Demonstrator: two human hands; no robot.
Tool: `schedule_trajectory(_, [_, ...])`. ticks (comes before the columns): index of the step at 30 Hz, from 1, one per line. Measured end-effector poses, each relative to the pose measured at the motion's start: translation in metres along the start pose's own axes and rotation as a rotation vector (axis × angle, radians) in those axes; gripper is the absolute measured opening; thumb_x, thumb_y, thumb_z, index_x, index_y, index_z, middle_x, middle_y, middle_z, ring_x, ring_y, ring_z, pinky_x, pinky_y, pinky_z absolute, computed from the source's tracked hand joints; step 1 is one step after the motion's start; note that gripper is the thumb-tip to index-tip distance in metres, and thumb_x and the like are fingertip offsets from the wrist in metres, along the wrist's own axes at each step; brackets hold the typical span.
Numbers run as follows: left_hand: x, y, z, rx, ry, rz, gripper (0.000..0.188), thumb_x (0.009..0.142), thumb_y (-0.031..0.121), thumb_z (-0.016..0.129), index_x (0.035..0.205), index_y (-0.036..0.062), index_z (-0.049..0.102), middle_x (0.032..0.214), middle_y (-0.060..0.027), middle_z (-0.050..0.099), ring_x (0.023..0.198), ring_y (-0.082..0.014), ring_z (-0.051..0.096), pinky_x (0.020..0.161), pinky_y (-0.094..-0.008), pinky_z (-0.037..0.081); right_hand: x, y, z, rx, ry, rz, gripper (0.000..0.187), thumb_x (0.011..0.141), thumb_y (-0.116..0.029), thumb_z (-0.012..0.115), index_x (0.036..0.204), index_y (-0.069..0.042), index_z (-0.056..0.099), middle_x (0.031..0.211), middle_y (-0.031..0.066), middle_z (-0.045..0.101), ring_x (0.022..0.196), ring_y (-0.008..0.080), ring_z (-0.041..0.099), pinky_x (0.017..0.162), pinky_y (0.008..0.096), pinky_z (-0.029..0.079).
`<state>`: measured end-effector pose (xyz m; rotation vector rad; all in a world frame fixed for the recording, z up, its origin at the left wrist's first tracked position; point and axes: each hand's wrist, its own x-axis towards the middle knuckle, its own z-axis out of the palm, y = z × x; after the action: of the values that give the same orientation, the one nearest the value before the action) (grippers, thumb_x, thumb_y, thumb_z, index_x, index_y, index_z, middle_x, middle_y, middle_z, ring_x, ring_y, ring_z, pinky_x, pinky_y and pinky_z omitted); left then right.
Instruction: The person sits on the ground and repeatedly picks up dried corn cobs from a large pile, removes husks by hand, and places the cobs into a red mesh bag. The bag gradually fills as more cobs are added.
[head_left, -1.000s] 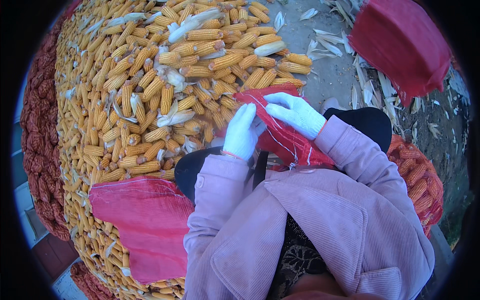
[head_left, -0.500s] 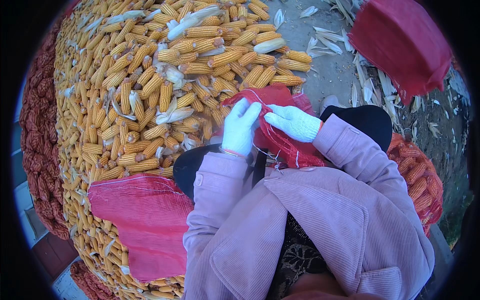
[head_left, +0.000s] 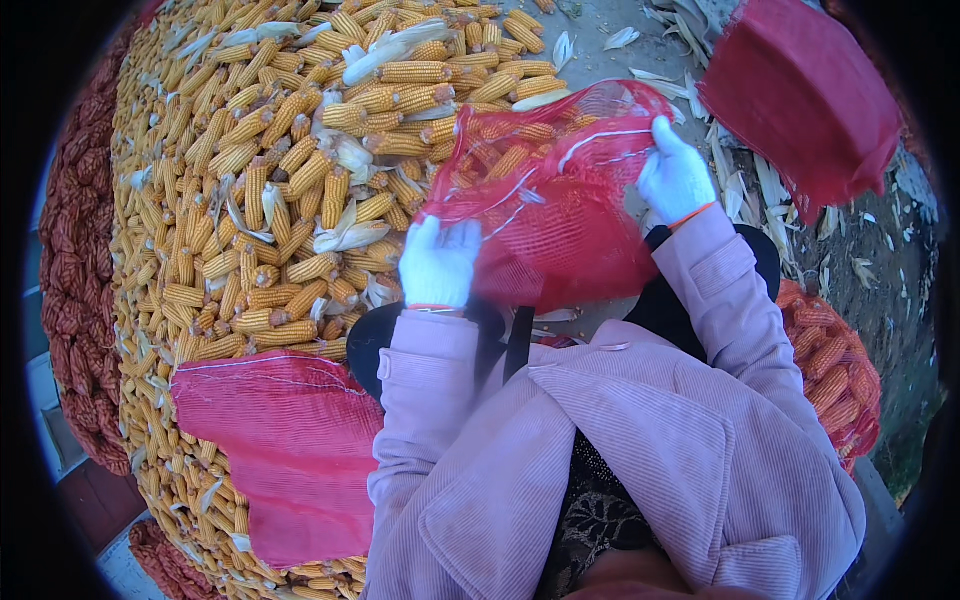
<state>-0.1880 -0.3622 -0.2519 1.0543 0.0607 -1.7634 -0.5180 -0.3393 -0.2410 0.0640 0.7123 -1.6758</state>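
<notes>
I hold a red mesh sack stretched between my hands above the corn pile, its long axis running from lower left up to the right. My left hand has its fingers clamped on the near edge; my right hand grips the far edge. The net is thin and see-through, cobs showing behind it, a white drawstring crossing it

A worker wears a pale pink corduroy jacket. White knit gloves with orange cuffs cover the left hand and right hand.
</notes>
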Motion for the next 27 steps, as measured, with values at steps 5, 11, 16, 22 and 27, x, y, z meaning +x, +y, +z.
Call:
schedule_trajectory(5, [0.012, 0.064, -0.022, -0.335, -0.561, 0.070, 0.035, 0.098, 0.003, 0.051, 0.132, -0.0051, 0.054, 0.136, -0.0208, 0.060, 0.128, -0.0333, 0.057, 0.113, -0.0525, 0.043, 0.000, -0.046, -0.007, 0.058, -0.365, -0.006, 0.039, 0.109, -0.023, 0.046, 0.139, 0.002, 0.049, 0.138, 0.0186, 0.059, 0.126, 0.0316, 0.059, 0.111, 0.0491, 0.046])
schedule_trajectory(11, [0.001, 0.074, -0.022, -0.268, -0.714, -0.048, 0.040, 0.099, 0.020, 0.051, 0.135, 0.0030, 0.054, 0.139, -0.0138, 0.059, 0.128, -0.0280, 0.056, 0.112, -0.0523, 0.041, 0.007, -0.055, -0.015, 0.122, -0.305, -0.259, 0.025, 0.107, -0.010, 0.045, 0.128, 0.000, 0.055, 0.121, 0.0149, 0.065, 0.110, 0.0261, 0.064, 0.105, 0.0444, 0.050])
schedule_trajectory(16, [-0.042, 0.047, 0.015, -0.044, -0.742, -0.023, 0.046, 0.098, 0.022, 0.058, 0.140, 0.0060, 0.051, 0.139, -0.0114, 0.059, 0.129, -0.0311, 0.055, 0.112, -0.0533, 0.040, 0.013, -0.088, -0.024, 0.034, -0.167, -0.204, 0.025, 0.102, -0.014, 0.047, 0.117, 0.002, 0.060, 0.105, 0.0137, 0.068, 0.092, 0.0266, 0.065, 0.090, 0.0429, 0.055])
schedule_trajectory(22, [-0.049, 0.051, 0.035, 0.277, -0.383, 0.098, 0.052, 0.106, 0.041, 0.052, 0.140, 0.0019, 0.052, 0.135, -0.0145, 0.061, 0.125, -0.0285, 0.059, 0.107, -0.0490, 0.048, 0.012, -0.070, -0.019, -0.747, 0.129, 0.018, 0.045, 0.096, -0.026, 0.061, 0.135, -0.003, 0.056, 0.121, 0.0176, 0.067, 0.109, 0.0305, 0.067, 0.099, 0.0491, 0.051])
schedule_trajectory(27, [-0.051, 0.055, 0.024, 0.491, -0.318, 0.165, 0.056, 0.107, 0.045, 0.049, 0.131, -0.0043, 0.060, 0.124, -0.0154, 0.067, 0.110, -0.0226, 0.066, 0.096, -0.0393, 0.054, -0.019, -0.065, 0.045, -1.462, 0.483, -1.025, 0.070, 0.089, -0.030, 0.075, 0.146, -0.001, 0.048, 0.143, 0.0211, 0.053, 0.129, 0.0344, 0.057, 0.109, 0.0452, 0.044])
